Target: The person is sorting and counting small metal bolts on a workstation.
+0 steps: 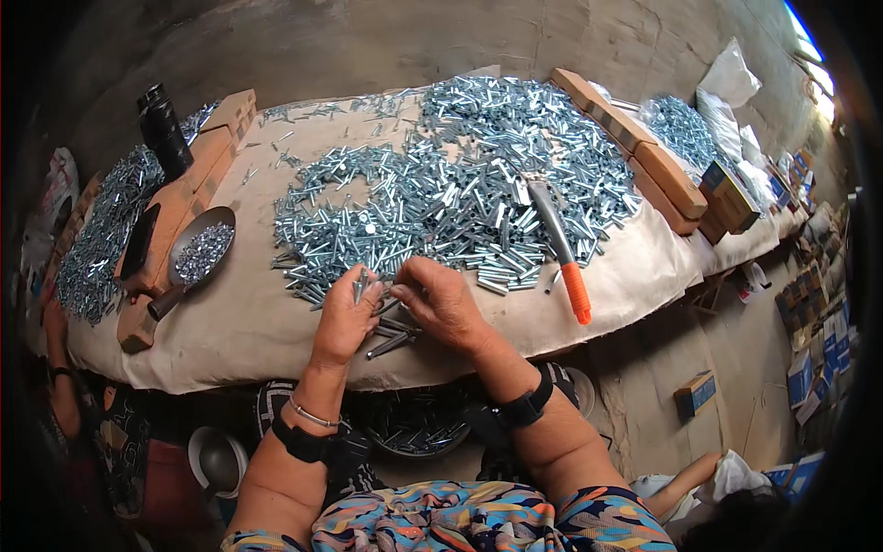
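Note:
At the near edge of a cloth-covered table (pixel 230 354), my left hand (pixel 345 317) is closed on slim metal bolts, which poke up between its thumb and fingers. My right hand (pixel 439 304) is beside it, fingers curled in a pinch. Its fingertips meet a small metal piece near the left thumb; exactly what they grip is partly hidden. Below the hands, several finished-looking metal anchor bolts (pixel 394 342) lie on the cloth. Just beyond the hands spreads a heap of thin bolts (pixel 340 235), merging at right into a heap of short metal sleeves (pixel 515 230).
A tool with an orange handle (pixel 577 293) lies across the sleeves. At left, a pan of small nuts (pixel 204 253) leans by bricks (pixel 189 189) bearing a phone (pixel 140 241) and black bottle (pixel 164 132). Bricks (pixel 635 138) edge the right. Below sits a basin of metal parts (pixel 418 428).

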The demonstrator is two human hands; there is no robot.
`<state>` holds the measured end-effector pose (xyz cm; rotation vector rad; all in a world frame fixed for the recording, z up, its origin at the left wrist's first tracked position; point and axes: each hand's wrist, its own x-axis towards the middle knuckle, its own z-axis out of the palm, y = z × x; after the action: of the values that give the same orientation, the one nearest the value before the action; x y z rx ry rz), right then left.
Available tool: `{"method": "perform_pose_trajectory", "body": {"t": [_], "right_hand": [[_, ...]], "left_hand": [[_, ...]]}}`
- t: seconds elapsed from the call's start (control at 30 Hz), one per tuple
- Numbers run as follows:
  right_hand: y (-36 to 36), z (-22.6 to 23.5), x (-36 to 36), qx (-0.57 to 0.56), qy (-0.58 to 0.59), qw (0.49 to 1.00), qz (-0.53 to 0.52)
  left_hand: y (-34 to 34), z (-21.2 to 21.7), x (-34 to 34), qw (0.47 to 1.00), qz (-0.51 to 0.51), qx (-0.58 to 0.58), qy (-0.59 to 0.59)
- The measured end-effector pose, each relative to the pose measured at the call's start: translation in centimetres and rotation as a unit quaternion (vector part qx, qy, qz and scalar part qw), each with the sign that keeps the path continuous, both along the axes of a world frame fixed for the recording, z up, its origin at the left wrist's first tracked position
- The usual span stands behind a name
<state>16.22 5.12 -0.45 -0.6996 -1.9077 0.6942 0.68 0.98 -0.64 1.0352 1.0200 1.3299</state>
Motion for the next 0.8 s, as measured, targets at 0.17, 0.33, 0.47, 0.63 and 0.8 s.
{"method": "perform_pose_trajectory", "body": {"t": [0.17,0.33,0.47,0.63,0.8], "right_hand": [[-0.3,0.2,-0.3,-0.044,0.054,0.997,-0.036],[-0.7,0.5,-0.2,-0.016,-0.068,0.997,-0.042],[-0.6,-0.1,-0.9,-0.021,0.02,0.998,-0.06],[-0.7,-0.1,-0.4,-0.055,-0.074,0.994,-0.057],[-1.3,-0.3,-1.6,-0.005,0.004,0.992,-0.128]], "left_hand": [[0.0,0.2,0.1,0.994,0.003,0.046,0.104],[0.0,0.0,-0.2,0.984,0.035,0.08,0.154],[0.2,-0.3,-0.2,0.978,0.039,0.099,0.177],[-0.3,0.7,-0.1,0.96,0.049,0.118,0.251],[-0.5,1.1,0.0,0.949,0.085,0.127,0.275]]}}
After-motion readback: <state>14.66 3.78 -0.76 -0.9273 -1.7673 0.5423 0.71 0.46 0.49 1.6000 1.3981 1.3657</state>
